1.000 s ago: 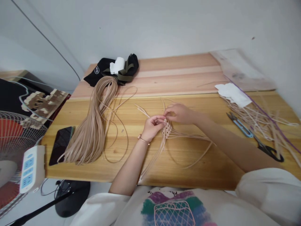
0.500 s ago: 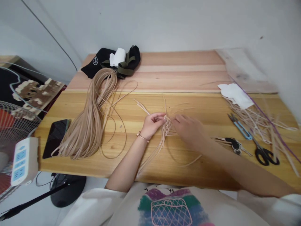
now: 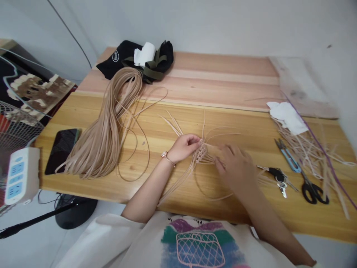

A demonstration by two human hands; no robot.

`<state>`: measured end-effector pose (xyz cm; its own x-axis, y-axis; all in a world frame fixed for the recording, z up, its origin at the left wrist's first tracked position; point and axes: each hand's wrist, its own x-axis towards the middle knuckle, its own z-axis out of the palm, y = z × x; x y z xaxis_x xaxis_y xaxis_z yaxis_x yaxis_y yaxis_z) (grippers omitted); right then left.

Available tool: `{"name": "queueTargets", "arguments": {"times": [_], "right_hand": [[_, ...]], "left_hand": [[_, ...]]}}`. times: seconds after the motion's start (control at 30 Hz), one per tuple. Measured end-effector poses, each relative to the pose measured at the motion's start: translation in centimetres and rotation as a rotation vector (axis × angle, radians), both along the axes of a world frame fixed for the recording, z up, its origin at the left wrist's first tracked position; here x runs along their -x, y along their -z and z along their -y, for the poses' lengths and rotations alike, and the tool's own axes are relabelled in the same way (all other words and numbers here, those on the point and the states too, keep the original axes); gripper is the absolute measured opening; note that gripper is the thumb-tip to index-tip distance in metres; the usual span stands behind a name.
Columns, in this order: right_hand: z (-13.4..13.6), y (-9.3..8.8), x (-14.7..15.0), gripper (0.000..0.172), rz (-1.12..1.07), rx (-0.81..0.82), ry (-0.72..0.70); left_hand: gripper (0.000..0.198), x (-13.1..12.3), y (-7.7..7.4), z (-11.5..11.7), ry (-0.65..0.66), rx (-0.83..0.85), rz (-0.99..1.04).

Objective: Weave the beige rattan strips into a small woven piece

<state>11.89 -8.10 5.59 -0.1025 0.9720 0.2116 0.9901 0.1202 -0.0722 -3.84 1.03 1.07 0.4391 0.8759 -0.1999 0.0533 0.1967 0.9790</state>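
A pale wooden table [image 3: 195, 82] against a white wall fills the frame. On its left half lies a long bundle of tan strips [image 3: 108, 137], with a black bag [image 3: 122, 61] at upper left and a dark phone [image 3: 61, 149] by the left edge. At centre, the right hand [image 3: 237, 167] rests with its fingers loosely spread on trailing strands. The left hand [image 3: 184, 147] pinches the small woven piece [image 3: 200, 153], which lies flat on the table between the hands. Black scissors [image 3: 311, 188] and keys [image 3: 279, 176] sit at right.

A plain pale grey wall [image 3: 223, 22] closes the far side. The wooden plank tabletop [image 3: 217, 78], yellow near and pinkish far, fills the middle. A wire-guarded fan [image 3: 16, 126] stands left, over pale floor [image 3: 41, 245]. Light is soft, even.
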Motion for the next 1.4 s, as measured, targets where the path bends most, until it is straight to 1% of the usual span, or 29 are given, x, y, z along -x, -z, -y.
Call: {"name": "queueTargets", "arguments": {"times": [0.07,0.1,0.17,0.23,0.33,0.4,0.47,0.53,0.6,0.67,0.77,0.83,0.93,1.0,1.1,1.17,1.23,1.3,1.4], "right_hand": [[-0.1,0.0,0.7,0.040,-0.001,-0.012,-0.014],[-0.3,0.1,1.1,0.043,-0.008,-0.014,-0.039],[-0.7,0.4,1.7,0.044,-0.023,-0.008,-0.098],[-1.0,1.0,2.2,0.045,-0.043,-0.025,-0.115],[-1.4,2.0,2.3,0.042,-0.140,-0.083,-0.093],[-1.5,2.5,2.1,0.036,-0.232,-0.107,-0.067],[-1.5,2.6,1.9,0.027,-0.299,-0.119,-0.052],[-1.5,2.6,1.8,0.021,-0.317,-0.137,-0.086],[-1.4,2.6,1.8,0.024,-0.313,-0.143,-0.163],[-1.4,2.6,2.0,0.030,-0.309,-0.144,-0.199],[-1.3,2.8,2.5,0.040,-0.322,-0.169,-0.133],[-1.5,3.0,2.7,0.041,-0.370,-0.190,-0.102],[-1.9,3.3,2.2,0.033,-0.561,-0.184,-0.067],[-2.2,3.6,1.5,0.027,-0.683,-0.137,0.000],[-2.5,3.9,0.7,0.026,-0.807,-0.056,0.109],[-2.5,4.0,0.6,0.027,-0.886,-0.031,0.144],[-2.5,3.9,0.7,0.027,-0.933,-0.023,0.164],[-2.5,3.7,0.8,0.025,-0.930,-0.013,0.164],[-2.7,3.4,0.2,0.022,-0.886,0.007,0.086]], "left_hand": [[0.008,0.0,-0.1,0.0,-0.001,0.014,0.018],[0.007,0.0,-0.2,0.0,-0.004,0.026,0.025],[0.006,0.0,-0.3,0.0,-0.017,0.056,0.039],[0.007,0.0,-0.5,0.1,-0.029,0.083,0.064],[0.009,0.0,-0.6,0.1,-0.027,0.097,0.089],[0.011,-0.1,-0.8,0.2,-0.021,0.099,0.083],[0.010,-0.1,-0.9,0.2,-0.019,0.110,0.069],[0.007,-0.2,-1.0,0.3,-0.029,0.131,0.058],[0.007,-0.3,-1.0,0.2,-0.048,0.147,0.054],[0.009,-0.3,-1.1,0.2,-0.060,0.154,0.059],[0.008,-0.2,-1.2,0.3,-0.046,0.167,0.074],[0.007,-0.1,-1.4,0.3,-0.030,0.181,0.080],[0.008,-0.1,-1.5,0.4,-0.007,0.192,0.096],[0.009,-0.1,-1.4,0.3,-0.009,0.188,0.103],[0.012,0.0,-1.3,0.4,-0.013,0.182,0.116],[0.017,0.0,-1.2,0.4,0.017,0.184,0.136],[0.022,0.1,-1.2,0.5,0.052,0.177,0.138],[0.025,0.0,-1.1,0.6,0.058,0.160,0.118],[0.027,-0.1,-1.0,0.6,0.037,0.148,0.092]]}}
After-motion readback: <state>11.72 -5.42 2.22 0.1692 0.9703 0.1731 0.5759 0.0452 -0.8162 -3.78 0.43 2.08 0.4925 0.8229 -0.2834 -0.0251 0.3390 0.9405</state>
